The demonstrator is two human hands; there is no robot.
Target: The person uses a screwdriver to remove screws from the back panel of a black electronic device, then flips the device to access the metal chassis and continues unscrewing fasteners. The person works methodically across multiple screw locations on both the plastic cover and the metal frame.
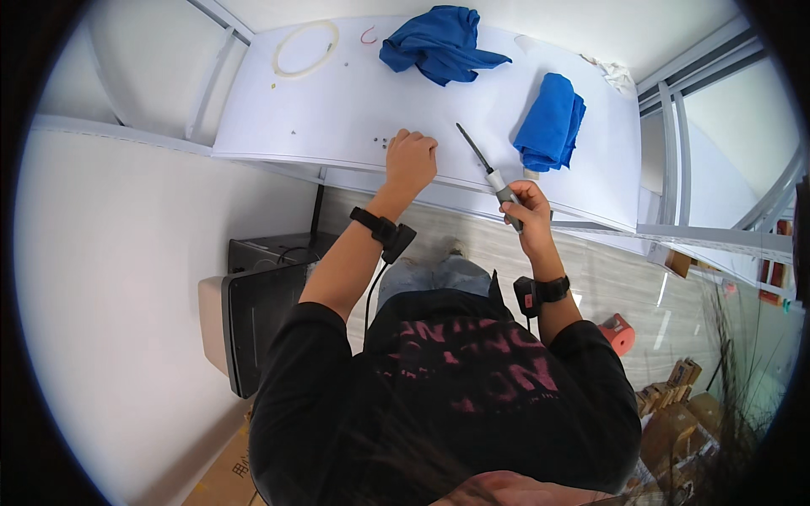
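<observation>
Grey-and-white screwdriver (496, 180) is gripped in the right hand (527, 205), dark shaft angled over the white table (329, 110). Left hand (411, 160) is curled up right by some tiny dark bits (385, 141), can't tell if it's pinching anything. Folded blue cloth (547, 122) lies right of the shaft.

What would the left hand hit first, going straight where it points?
Probably the crumpled blue cloth; how high the left hand is above the table is hard to judge.
</observation>
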